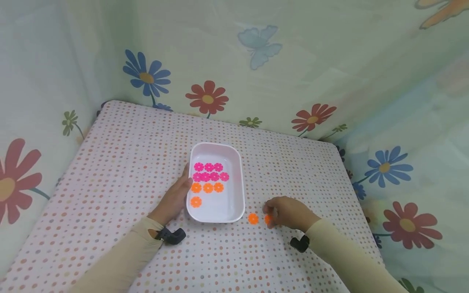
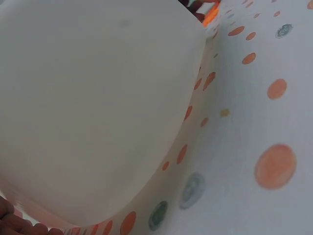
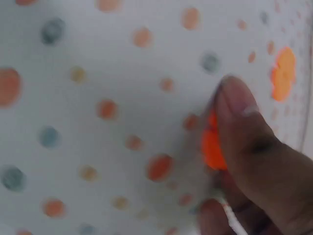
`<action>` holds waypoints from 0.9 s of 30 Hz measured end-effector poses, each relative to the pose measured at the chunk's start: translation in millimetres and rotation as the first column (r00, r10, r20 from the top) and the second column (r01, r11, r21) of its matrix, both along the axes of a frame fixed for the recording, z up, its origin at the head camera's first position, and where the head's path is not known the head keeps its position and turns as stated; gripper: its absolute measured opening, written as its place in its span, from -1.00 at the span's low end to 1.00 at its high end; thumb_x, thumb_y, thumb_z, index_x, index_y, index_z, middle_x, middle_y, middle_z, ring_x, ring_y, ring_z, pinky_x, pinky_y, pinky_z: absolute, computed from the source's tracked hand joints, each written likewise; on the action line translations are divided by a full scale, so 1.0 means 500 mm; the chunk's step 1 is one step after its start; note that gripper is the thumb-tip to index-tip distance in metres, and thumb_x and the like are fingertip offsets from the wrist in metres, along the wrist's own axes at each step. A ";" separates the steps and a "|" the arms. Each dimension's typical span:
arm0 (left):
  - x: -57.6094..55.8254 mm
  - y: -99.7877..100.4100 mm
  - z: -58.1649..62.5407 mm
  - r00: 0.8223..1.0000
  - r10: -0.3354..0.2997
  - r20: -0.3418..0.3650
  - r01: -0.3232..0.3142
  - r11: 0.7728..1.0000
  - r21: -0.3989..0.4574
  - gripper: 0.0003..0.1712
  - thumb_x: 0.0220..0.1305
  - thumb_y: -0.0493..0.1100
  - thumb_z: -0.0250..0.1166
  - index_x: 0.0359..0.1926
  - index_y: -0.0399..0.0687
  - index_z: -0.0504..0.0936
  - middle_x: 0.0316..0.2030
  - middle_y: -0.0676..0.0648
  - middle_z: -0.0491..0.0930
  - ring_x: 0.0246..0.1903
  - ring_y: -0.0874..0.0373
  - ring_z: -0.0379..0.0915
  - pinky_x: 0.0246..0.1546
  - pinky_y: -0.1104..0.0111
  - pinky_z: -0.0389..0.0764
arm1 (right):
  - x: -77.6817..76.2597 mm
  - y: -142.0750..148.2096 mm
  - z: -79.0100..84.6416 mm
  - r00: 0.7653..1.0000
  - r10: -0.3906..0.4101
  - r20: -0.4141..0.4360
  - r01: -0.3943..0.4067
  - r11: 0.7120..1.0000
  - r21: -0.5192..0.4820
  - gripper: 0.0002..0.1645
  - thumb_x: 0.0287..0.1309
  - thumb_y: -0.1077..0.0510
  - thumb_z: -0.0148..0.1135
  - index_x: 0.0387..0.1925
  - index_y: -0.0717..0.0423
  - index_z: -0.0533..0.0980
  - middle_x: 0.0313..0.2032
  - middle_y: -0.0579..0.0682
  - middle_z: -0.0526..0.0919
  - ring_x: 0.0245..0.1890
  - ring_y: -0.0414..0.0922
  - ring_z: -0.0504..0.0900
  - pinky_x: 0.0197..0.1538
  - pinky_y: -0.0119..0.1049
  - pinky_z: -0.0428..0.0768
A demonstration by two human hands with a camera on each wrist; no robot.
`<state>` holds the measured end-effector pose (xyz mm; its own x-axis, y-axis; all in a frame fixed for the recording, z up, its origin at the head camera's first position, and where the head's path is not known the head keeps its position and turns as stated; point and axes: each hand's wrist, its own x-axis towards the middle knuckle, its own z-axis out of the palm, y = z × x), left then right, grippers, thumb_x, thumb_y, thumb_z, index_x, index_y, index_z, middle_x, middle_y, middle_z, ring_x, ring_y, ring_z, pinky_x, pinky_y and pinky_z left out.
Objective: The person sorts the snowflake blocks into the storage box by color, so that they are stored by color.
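Observation:
A white rectangular tray (image 1: 234, 203) with rounded corners sits tilted toward the head camera. My left hand (image 1: 176, 198) holds its left side, thumb over the rim and fingers along the outside wall. Inside lie two rows of pink flower-shaped pieces (image 1: 214, 176), with orange flower-shaped pieces (image 1: 208, 187) below them. Right of the tray, my right hand (image 1: 291, 212) pinches an orange flower piece (image 3: 213, 147) between thumb and fingers, close over the cloth. Another orange flower piece (image 1: 253, 218) lies flat between that hand and the tray.
A dotted cloth (image 1: 139, 162) covers the table. Flower-printed curtains (image 1: 220, 49) hang behind it and at both sides. Each wrist wears a black strap-on camera (image 1: 175, 236).

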<state>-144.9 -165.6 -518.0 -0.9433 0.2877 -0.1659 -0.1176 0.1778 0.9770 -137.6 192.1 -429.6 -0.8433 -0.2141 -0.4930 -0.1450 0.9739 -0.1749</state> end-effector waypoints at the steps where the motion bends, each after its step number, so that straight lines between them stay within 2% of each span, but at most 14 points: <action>1: -0.001 0.001 0.001 1.000 0.000 0.000 0.000 1.000 0.002 -0.28 0.69 0.14 -0.29 0.69 0.32 -0.33 0.67 0.24 -0.38 0.68 0.13 -0.49 0.65 -0.09 -0.26 | 0.004 -0.001 -0.001 1.000 -0.014 0.003 0.014 1.000 0.008 -0.65 -0.10 0.10 0.69 -0.37 -0.24 0.61 -0.40 -0.28 0.62 -0.43 -0.20 0.50 -0.33 -0.28 0.51; 3: -0.002 0.001 0.004 1.000 0.003 0.001 -0.003 1.000 0.004 -0.28 0.69 0.13 -0.28 0.69 0.32 -0.33 0.67 0.24 -0.37 0.68 0.14 -0.48 0.65 -0.09 -0.26 | 0.008 -0.004 -0.003 0.999 -0.035 0.008 0.035 0.999 0.030 -0.64 -0.12 0.11 0.70 -0.38 -0.23 0.61 -0.39 -0.27 0.61 -0.41 -0.19 0.51 -0.31 -0.27 0.52; 5: -0.002 0.000 0.007 1.000 0.006 0.003 -0.006 1.000 0.004 -0.28 0.69 0.13 -0.28 0.69 0.34 -0.32 0.67 0.25 -0.37 0.68 0.14 -0.47 0.65 -0.09 -0.26 | 0.005 -0.004 0.001 1.000 -0.019 0.000 0.019 0.999 0.039 -0.66 -0.10 0.11 0.69 -0.43 -0.21 0.60 -0.41 -0.27 0.62 -0.42 -0.19 0.51 -0.31 -0.26 0.53; 7: -0.002 -0.003 0.009 1.000 0.000 -0.003 0.000 1.000 0.001 -0.28 0.69 0.14 -0.29 0.69 0.34 -0.34 0.67 0.24 -0.38 0.68 0.12 -0.48 0.65 -0.11 -0.25 | -0.006 -0.007 0.015 1.000 0.012 -0.009 -0.012 0.999 0.041 -0.69 -0.06 0.11 0.66 -0.48 -0.20 0.59 -0.43 -0.28 0.63 -0.41 -0.21 0.51 -0.29 -0.27 0.52; 9: -0.001 -0.006 0.011 1.000 0.002 -0.007 -0.002 1.000 -0.002 -0.28 0.69 0.15 -0.28 0.69 0.33 -0.33 0.68 0.23 -0.37 0.68 0.10 -0.47 0.65 -0.11 -0.26 | -0.028 -0.024 0.044 0.999 0.045 -0.008 -0.045 0.998 0.036 -0.72 0.02 0.14 0.62 -0.49 -0.17 0.59 -0.43 -0.26 0.65 -0.41 -0.22 0.52 -0.29 -0.28 0.54; 13: 0.004 -0.016 0.006 1.000 0.009 -0.011 -0.009 1.000 -0.006 -0.27 0.69 0.14 -0.28 0.69 0.29 -0.33 0.68 0.19 -0.37 0.68 0.07 -0.48 0.65 -0.12 -0.26 | -0.084 -0.124 0.117 0.997 0.080 0.000 -0.080 0.997 -0.024 -0.85 0.16 0.23 0.53 -0.37 -0.08 0.69 -0.38 -0.19 0.71 -0.36 -0.20 0.60 -0.25 -0.28 0.65; 16: 0.007 -0.019 -0.004 1.000 0.010 -0.010 -0.010 1.000 -0.006 -0.27 0.70 0.13 -0.28 0.69 0.27 -0.34 0.69 0.17 -0.37 0.68 0.05 -0.48 0.65 -0.12 -0.26 | -0.114 -0.232 0.145 0.990 0.141 0.027 -0.139 0.988 -0.067 -0.89 0.19 0.19 0.52 -0.26 -0.07 0.74 -0.36 -0.19 0.75 -0.31 -0.16 0.69 -0.18 -0.31 0.72; 18: 0.007 -0.017 -0.008 1.000 0.002 -0.003 -0.002 1.000 -0.008 -0.27 0.70 0.15 -0.28 0.69 0.28 -0.35 0.68 0.17 -0.37 0.68 0.04 -0.47 0.65 -0.12 -0.26 | -0.126 -0.294 0.143 0.978 0.194 0.071 -0.187 0.979 -0.086 -0.90 0.19 0.16 0.53 -0.25 -0.07 0.75 -0.36 -0.19 0.77 -0.29 -0.11 0.75 -0.17 -0.32 0.74; 21: 0.005 -0.010 -0.009 1.000 -0.010 0.004 0.010 1.000 0.000 -0.26 0.69 0.17 -0.28 0.69 0.33 -0.35 0.68 0.18 -0.36 0.68 0.03 -0.45 0.65 -0.12 -0.26 | -0.139 -0.353 0.117 0.958 0.251 0.138 -0.246 0.968 -0.055 -0.89 0.16 0.10 0.57 -0.38 -0.09 0.71 -0.38 -0.14 0.79 -0.31 -0.09 0.79 -0.22 -0.34 0.70; 24: 0.003 -0.002 -0.006 1.000 -0.016 0.002 0.016 1.000 0.004 -0.26 0.69 0.18 -0.27 0.69 0.31 -0.35 0.68 0.17 -0.36 0.68 0.02 -0.43 0.65 -0.11 -0.25 | -0.146 -0.377 0.079 0.951 0.247 0.187 -0.255 0.967 0.018 -0.81 0.16 0.09 0.57 -0.47 -0.08 0.66 -0.40 -0.10 0.78 -0.40 -0.13 0.75 -0.29 -0.35 0.66; 27: 0.003 0.001 -0.003 1.000 -0.013 -0.008 0.013 1.000 0.008 -0.25 0.70 0.15 -0.25 0.69 0.25 -0.34 0.68 0.18 -0.36 0.68 0.06 -0.43 0.66 -0.07 -0.25 | -0.147 -0.387 0.044 0.948 0.238 0.213 -0.262 0.961 0.093 -0.80 0.19 0.09 0.54 -0.48 -0.09 0.65 -0.43 -0.12 0.74 -0.45 -0.18 0.67 -0.29 -0.36 0.65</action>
<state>-143.5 -165.3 -519.7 -0.9407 0.3012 -0.1559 -0.1075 0.1712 0.9794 -211.2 -1.3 -407.4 -0.6532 -0.3350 -0.6790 -0.3607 0.9262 -0.1100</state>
